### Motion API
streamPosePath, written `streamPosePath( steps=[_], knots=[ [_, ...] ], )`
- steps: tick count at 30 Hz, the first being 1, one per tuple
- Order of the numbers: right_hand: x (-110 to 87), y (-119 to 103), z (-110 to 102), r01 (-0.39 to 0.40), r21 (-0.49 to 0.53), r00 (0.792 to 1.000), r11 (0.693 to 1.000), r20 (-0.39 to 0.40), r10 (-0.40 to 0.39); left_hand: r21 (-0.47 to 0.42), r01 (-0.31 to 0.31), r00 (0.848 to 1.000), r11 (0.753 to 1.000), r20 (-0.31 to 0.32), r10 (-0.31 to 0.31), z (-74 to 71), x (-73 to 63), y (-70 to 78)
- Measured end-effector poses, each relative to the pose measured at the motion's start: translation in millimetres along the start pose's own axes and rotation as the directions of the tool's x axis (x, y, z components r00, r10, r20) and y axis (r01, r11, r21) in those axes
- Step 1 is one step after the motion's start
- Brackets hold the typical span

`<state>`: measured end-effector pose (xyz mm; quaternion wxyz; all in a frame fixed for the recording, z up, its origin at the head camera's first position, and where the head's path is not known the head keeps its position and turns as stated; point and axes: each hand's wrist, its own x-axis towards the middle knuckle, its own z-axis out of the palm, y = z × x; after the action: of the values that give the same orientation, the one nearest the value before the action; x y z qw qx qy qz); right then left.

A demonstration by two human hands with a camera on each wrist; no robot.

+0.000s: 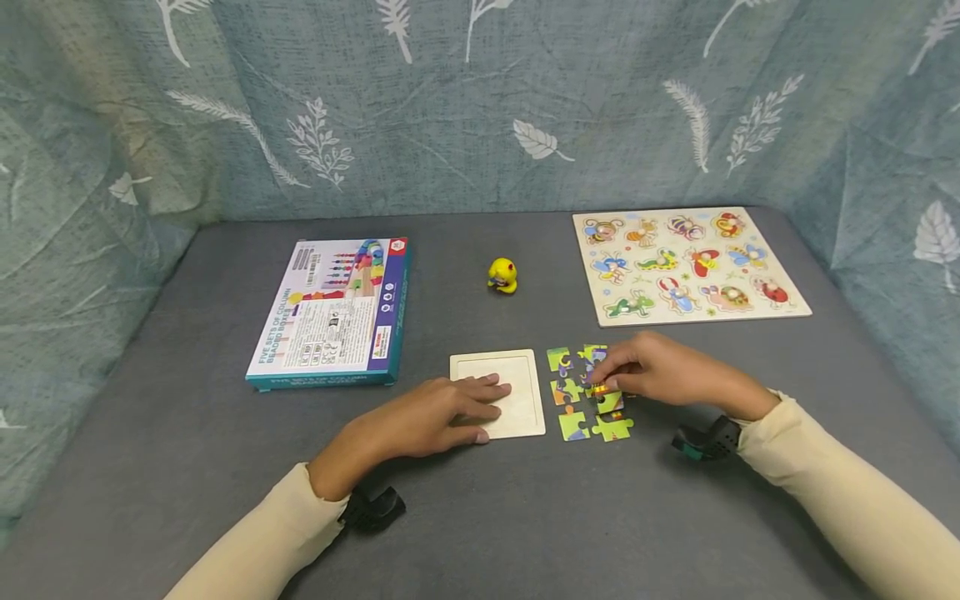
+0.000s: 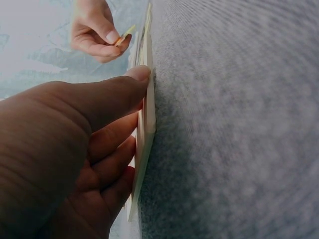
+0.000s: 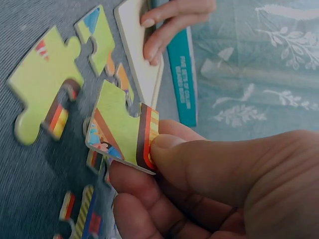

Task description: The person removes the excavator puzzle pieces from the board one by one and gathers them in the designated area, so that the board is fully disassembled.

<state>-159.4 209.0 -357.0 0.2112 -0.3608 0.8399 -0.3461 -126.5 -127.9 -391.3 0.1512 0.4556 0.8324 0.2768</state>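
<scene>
My left hand (image 1: 450,412) rests with fairly straight fingers on a square wooden puzzle tray (image 1: 525,408), its thumb at the near edge. In the left wrist view the tray (image 2: 145,119) lies flat on the table under the fingertips. My right hand (image 1: 663,371) pinches a green jigsaw piece (image 3: 122,129) between thumb and fingers, raised over the other pieces. That piece has a red, yellow and dark band along one side. Several loose jigsaw pieces (image 1: 573,425) lie on the table just right of the tray, some partly hidden under the right hand.
A boxed bead toy (image 1: 330,317) lies at the left. Behind the tray sits a small yellow duck (image 1: 502,275). A wooden insect peg board (image 1: 690,267) lies at the back right. Leaf-patterned cloth (image 1: 480,108) hangs behind the grey table (image 1: 480,517).
</scene>
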Motion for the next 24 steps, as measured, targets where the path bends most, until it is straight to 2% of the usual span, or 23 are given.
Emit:
streamPosePath(
  steps=[6,12,17,24],
  knots=[
    [-9.2,5.9,-3.7,-0.008,0.013,1.0,1.0,-0.028,0.008,-0.009,0.017,1.0,1.0,0.006,-0.017,-0.2,-1.1,0.9],
    [-17.8,13.2,-6.4,-0.047,0.027,0.999,0.999,-0.015,0.047,-0.009,0.017,1.0,1.0,0.008,-0.017,-2.0,-0.1,1.9],
    [-22.5,19.1,-7.4,-0.028,0.023,1.0,0.999,-0.001,0.028,0.0,0.021,1.0,1.0,0.013,-0.021,-1.6,0.2,2.0],
    [-28.5,25.7,-13.3,-0.06,0.118,0.998,0.991,0.033,0.056,0.002,0.028,1.0,1.0,0.009,-0.028,-0.3,-0.3,2.2]
  ],
)
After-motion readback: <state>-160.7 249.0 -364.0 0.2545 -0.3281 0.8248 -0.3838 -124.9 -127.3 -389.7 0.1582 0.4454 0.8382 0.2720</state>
